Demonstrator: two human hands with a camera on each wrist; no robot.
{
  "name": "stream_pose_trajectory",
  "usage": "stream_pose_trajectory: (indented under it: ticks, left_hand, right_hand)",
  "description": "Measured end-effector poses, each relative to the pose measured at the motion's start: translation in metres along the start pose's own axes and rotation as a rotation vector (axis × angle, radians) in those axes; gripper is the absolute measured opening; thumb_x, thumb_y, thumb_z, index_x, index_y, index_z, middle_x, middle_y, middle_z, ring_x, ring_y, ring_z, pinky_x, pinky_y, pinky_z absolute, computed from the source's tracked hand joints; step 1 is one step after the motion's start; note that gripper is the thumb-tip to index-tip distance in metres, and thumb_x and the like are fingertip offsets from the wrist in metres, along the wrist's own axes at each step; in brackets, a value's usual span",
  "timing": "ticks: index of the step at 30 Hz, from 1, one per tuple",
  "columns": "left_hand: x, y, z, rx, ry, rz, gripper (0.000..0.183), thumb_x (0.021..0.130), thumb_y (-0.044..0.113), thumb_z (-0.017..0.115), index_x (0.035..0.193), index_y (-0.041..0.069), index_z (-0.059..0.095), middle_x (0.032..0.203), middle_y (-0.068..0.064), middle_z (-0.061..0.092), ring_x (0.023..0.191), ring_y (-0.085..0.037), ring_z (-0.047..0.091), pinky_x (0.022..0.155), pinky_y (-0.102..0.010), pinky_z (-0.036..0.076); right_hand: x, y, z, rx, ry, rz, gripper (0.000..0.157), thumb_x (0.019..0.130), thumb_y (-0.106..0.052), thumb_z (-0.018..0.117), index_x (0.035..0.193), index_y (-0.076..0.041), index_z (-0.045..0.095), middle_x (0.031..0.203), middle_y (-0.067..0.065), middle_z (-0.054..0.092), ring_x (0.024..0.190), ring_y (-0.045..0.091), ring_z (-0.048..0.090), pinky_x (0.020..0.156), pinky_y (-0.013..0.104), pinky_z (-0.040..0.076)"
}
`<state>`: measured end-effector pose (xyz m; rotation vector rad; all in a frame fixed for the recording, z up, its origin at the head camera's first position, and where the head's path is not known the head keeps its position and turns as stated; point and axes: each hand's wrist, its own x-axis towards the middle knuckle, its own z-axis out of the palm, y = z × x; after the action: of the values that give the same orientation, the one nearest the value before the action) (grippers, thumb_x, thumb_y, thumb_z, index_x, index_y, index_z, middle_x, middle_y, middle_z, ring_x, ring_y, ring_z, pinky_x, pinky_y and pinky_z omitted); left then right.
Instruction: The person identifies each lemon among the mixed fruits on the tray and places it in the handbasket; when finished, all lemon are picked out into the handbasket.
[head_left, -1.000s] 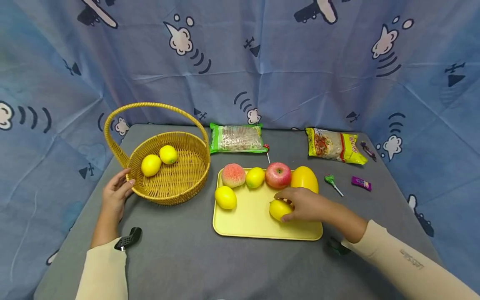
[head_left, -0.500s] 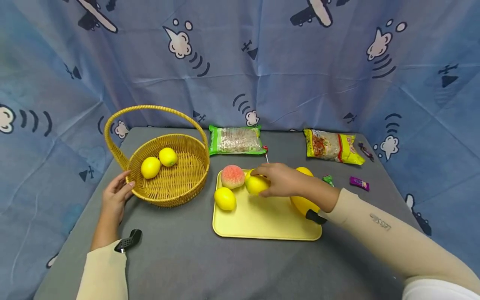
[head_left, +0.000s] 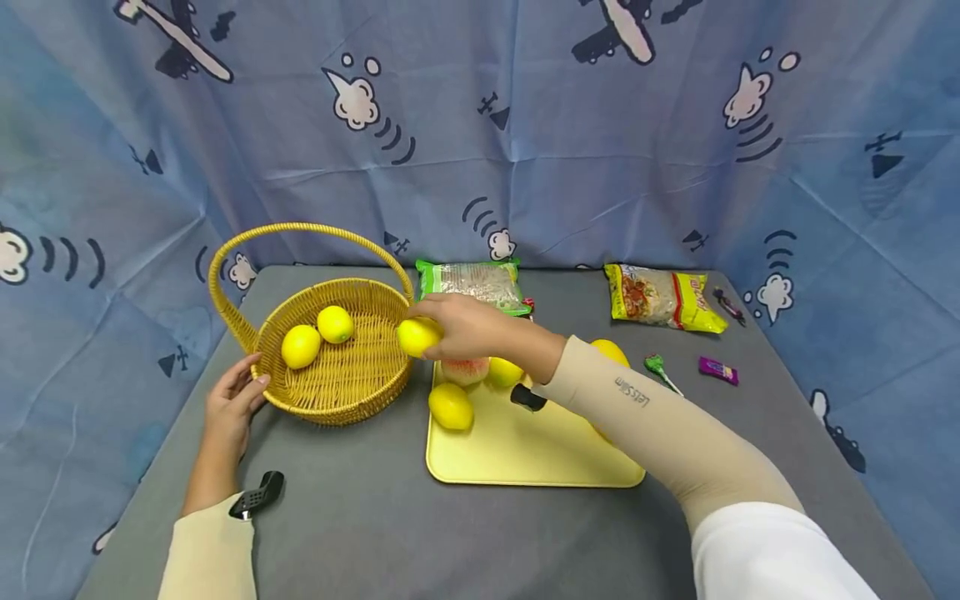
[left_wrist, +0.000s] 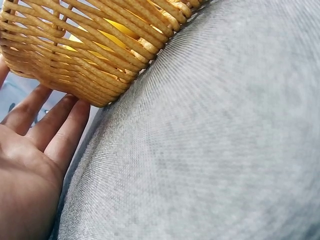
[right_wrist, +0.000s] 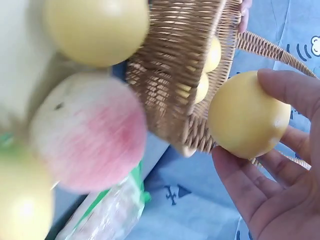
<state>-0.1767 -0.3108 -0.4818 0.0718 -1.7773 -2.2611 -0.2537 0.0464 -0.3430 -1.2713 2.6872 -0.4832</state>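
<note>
Lemon (head_left: pixel 418 337) held near basket (head_left: pixel 341 379)

The right grip (head_left: pixel 457 323) holds the lemon near the basket's right rim — two more lemons (head_left: pixel 302 347) lie inside. The left grip (head_left: pixel 231 408), straight-fingered, touches the basket's wall — tray (head_left: pixel 525 454) just beside.

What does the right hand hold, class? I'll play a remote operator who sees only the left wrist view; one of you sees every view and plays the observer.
Observer: The right hand holds a rounded yellow lemon.
Operator: I glimpse yellow through the weave of the golden wicker basket. How many things show inside?
Observer: Two; both are yellow lemons.
Operator: And what lies beside the basket?
Observer: In the head view, a flat, rectangular, pale yellow tray lies to its right.
</note>
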Motion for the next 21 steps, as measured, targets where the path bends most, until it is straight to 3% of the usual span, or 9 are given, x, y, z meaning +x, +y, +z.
stream_pose_trajectory:
  ticks: [5,10,14,21]
  left_hand:
    - [0.001,-0.001,-0.003,0.004,0.001,0.005,0.042,0.085,-0.001,0.057,0.126,-0.003,0.047,0.121,-0.014,0.048,0.104,-0.017,0.052,0.074,-0.022,0.050]
    - [-0.001,-0.001,-0.002,0.007,0.006,-0.003,0.043,0.085,-0.001,0.058,0.126,-0.003,0.047,0.123,-0.015,0.047,0.105,-0.017,0.051,0.075,-0.023,0.050]
    - [0.000,-0.001,-0.001,0.010,0.000,-0.010,0.043,0.085,0.000,0.058,0.126,-0.002,0.047,0.125,-0.015,0.046,0.107,-0.018,0.050,0.077,-0.023,0.049]
    - [0.002,0.000,-0.001,-0.001,0.010,-0.004,0.042,0.084,-0.001,0.058,0.125,-0.002,0.048,0.121,-0.015,0.048,0.105,-0.019,0.051,0.074,-0.023,0.050]
  right_hand:
    - [0.020,-0.013,0.009,-0.012,-0.016,-0.010,0.058,0.074,-0.034,0.068,0.127,-0.021,0.049,0.122,-0.002,0.048,0.103,0.013,0.045,0.085,0.028,0.040]
    - [0.023,-0.020,0.017,-0.005,-0.005,-0.024,0.056,0.079,-0.033,0.065,0.130,-0.019,0.046,0.128,-0.001,0.045,0.104,0.011,0.047,0.086,0.027,0.040]
    - [0.018,-0.016,0.019,-0.004,0.018,-0.041,0.049,0.082,-0.030,0.062,0.128,-0.018,0.048,0.120,-0.004,0.049,0.089,0.006,0.051,0.075,0.020,0.043]
    - [-0.010,0.009,0.019,-0.011,0.035,-0.026,0.040,0.081,-0.024,0.062,0.119,-0.016,0.056,0.109,-0.001,0.057,0.087,0.013,0.056,0.076,0.023,0.043]
